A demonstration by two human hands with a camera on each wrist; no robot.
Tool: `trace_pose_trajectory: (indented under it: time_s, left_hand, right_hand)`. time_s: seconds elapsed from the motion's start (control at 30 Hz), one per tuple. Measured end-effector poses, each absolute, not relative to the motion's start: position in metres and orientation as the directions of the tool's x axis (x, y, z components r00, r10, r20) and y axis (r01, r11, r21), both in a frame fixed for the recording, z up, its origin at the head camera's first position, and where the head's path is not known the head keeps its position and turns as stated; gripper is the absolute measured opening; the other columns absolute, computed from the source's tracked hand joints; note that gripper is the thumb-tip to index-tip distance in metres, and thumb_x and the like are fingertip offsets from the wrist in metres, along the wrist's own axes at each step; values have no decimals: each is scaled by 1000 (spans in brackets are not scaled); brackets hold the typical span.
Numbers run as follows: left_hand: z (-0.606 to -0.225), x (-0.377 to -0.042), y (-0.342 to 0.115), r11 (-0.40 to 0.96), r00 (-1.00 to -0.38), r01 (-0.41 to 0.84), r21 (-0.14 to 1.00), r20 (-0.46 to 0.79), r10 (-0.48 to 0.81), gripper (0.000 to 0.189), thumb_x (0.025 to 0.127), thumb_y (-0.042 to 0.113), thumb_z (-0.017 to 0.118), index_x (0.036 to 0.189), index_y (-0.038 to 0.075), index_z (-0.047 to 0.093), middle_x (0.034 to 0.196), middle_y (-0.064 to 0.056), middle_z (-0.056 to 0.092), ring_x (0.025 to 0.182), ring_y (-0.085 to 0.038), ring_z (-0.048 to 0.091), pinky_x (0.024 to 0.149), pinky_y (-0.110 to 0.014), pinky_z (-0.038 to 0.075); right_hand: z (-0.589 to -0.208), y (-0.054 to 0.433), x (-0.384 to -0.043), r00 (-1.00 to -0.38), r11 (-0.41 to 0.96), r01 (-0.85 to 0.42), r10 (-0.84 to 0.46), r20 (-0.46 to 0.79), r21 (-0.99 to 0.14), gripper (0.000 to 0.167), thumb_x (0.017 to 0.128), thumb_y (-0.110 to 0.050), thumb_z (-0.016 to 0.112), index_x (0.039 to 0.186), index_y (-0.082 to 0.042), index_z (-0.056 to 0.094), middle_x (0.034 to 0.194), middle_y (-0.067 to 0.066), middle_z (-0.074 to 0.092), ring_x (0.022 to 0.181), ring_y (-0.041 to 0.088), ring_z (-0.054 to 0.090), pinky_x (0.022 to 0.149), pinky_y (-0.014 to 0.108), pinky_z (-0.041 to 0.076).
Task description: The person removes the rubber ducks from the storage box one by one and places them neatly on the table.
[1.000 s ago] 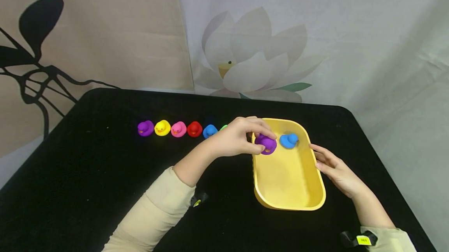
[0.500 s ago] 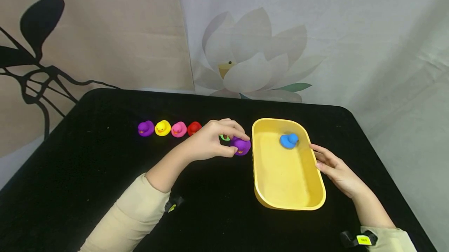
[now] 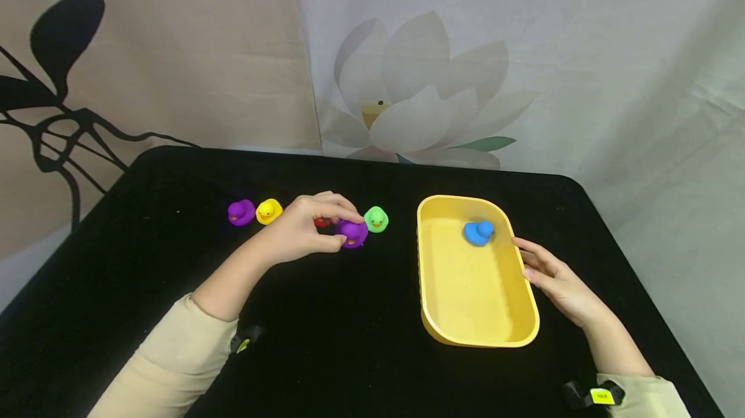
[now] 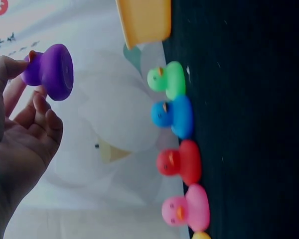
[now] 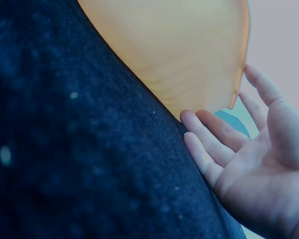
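My left hand (image 3: 302, 227) pinches a purple rubber duck (image 3: 352, 235) between thumb and fingers; the left wrist view shows this duck (image 4: 52, 72) held above the table. Behind the hand runs a row of rubber ducks: purple (image 3: 241, 212), yellow (image 3: 269, 211), pink (image 4: 192, 206), red (image 4: 184, 163), blue (image 4: 177, 117) and green (image 3: 376, 219). In the head view the hand and held duck hide the blue one and most of the pink and red. My right hand (image 3: 555, 282) rests its fingertips against the right side of a yellow tray (image 3: 480, 301). Inside the tray sits a blue duck (image 3: 478, 232).
A black cloth covers the table (image 3: 349, 353). Beyond its far edge hangs a pale curtain (image 3: 233, 49) printed with a lotus and dark plant shapes. The tray stands to the right of the duck row.
My left hand has carried the purple duck leftward from over the tray to the duck row, uncovering the green duck and the tray's left rim. My right hand has stayed at the tray.
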State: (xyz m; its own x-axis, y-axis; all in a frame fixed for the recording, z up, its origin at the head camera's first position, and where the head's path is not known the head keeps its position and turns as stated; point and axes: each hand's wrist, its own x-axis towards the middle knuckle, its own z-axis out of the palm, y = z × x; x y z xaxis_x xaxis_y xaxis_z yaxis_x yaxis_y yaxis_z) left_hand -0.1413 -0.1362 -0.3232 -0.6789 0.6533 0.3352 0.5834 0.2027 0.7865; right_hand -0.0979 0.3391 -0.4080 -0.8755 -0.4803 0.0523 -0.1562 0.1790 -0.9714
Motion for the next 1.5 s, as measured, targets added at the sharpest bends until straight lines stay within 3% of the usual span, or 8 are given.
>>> trace_pose_trajectory:
  time_s: [0.13, 0.37, 0.63, 1.2, 1.5]
  left_hand:
    - [-324, -141, -151, 251, -715, 556, 793, 302, 630, 36, 80, -3, 70, 113, 9, 70, 115, 0, 62, 107, -20, 52, 81, -49, 50]
    - [-323, -139, -175, 343, -784, 493, 799, 237, 573, 36, 82, -3, 69, 116, 8, 69, 118, -4, 59, 109, -24, 53, 81, -44, 51]
    - [-327, -140, -200, 401, -811, 484, 777, 227, 539, 35, 82, -2, 68, 116, 8, 68, 117, -6, 59, 107, -24, 55, 81, -48, 50]
    - [-333, -137, -253, 497, -868, 466, 732, 270, 416, 37, 81, -5, 68, 116, 6, 68, 116, -7, 59, 95, -18, 54, 74, -27, 48]
    - [-333, -139, -276, 567, -896, 431, 702, 260, 359, 35, 82, -5, 67, 115, 5, 68, 115, -8, 59, 90, -16, 52, 73, -23, 43]
  right_hand:
    - [-409, 339, -98, -875, 182, -161, -480, 55, -970, 49, 102, -3, 40, 148, 0, 24, 134, -3, 52, 111, 14, 58, 90, 26, 47]
    - [-408, 338, -97, -885, 201, -152, -464, 42, -968, 49, 102, -4, 41, 148, 0, 24, 133, -4, 51, 112, 14, 58, 89, 26, 47]
    - [-408, 339, -97, -887, 208, -141, -460, 31, -968, 49, 102, -4, 41, 148, -1, 25, 134, -4, 51, 112, 14, 58, 89, 26, 47]
    - [-409, 339, -97, -885, 202, -147, -465, 37, -968, 49, 102, -4, 41, 147, 0, 25, 133, -3, 51, 112, 14, 58, 89, 26, 47]
    - [-410, 340, -97, -879, 191, -163, -474, 55, -968, 49, 102, -4, 41, 147, 0, 25, 133, -2, 52, 112, 15, 58, 90, 26, 47]
